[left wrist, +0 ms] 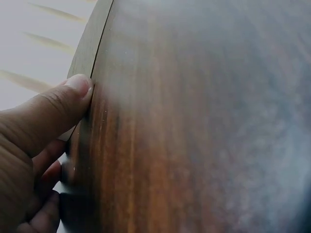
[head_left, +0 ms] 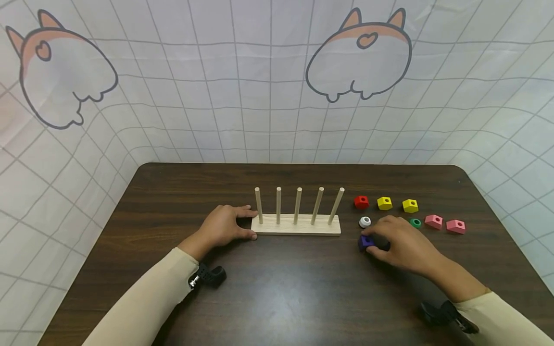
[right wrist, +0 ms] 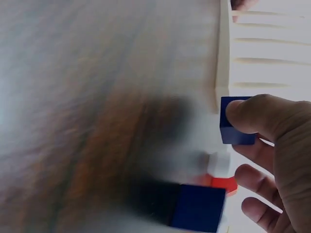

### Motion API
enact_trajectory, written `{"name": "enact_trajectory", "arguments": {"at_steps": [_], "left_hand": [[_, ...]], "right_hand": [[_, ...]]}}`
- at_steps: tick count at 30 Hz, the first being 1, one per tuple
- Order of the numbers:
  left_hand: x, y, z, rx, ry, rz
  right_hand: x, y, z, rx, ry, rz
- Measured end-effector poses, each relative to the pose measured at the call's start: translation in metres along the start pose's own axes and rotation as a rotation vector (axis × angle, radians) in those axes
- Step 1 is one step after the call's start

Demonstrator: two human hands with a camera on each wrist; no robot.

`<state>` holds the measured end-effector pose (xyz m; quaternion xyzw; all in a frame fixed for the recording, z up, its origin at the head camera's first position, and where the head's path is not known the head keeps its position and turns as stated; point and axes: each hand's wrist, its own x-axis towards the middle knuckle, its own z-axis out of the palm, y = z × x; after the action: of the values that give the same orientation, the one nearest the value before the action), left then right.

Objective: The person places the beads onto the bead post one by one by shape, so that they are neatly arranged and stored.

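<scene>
A pale wooden peg stand (head_left: pixel 296 229) with a row of upright pegs lies on the dark table. My left hand (head_left: pixel 225 223) grips its left end, thumb (left wrist: pixel 77 86) at the front edge and index finger toward the back. Between thumb and fingers, my right hand (head_left: pixel 400 242) pinches a dark blue cube bead (right wrist: pixel 238 131) with a hole in its top, right of the stand. A second dark blue block (right wrist: pixel 199 208) sits beside it, mostly hidden under the right hand in the head view. Just behind the held cube is a white round bead (head_left: pixel 365 221).
Behind the right hand lie a red bead (head_left: pixel 361 202), yellow beads (head_left: pixel 384 203), a green ring-like bead (head_left: pixel 415 223) and pink beads (head_left: pixel 456 226). A white gridded curtain (head_left: pixel 268 96) hangs beyond the table's back edge (head_left: pixel 294 165).
</scene>
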<state>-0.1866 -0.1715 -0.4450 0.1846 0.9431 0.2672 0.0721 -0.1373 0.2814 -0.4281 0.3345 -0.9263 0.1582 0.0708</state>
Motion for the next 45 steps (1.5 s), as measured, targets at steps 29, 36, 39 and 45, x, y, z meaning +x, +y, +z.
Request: {"name": "enact_trajectory", "arguments": {"at_steps": [29, 36, 39, 45], "left_hand": [[0.000, -0.002, 0.001, -0.049, -0.010, -0.025], [-0.001, 0.000, 0.000, -0.054, -0.003, -0.018], [-0.001, 0.000, 0.000, -0.059, -0.003, -0.020], [-0.001, 0.000, 0.000, -0.056, -0.003, -0.022]], "right_hand": [[0.043, -0.015, -0.055, 0.142, 0.169, -0.004], [0.053, -0.020, -0.070, 0.133, 0.185, 0.005], [0.060, -0.021, -0.075, 0.163, 0.207, -0.039], [0.073, -0.025, -0.079, 0.166, 0.234, -0.080]]}}
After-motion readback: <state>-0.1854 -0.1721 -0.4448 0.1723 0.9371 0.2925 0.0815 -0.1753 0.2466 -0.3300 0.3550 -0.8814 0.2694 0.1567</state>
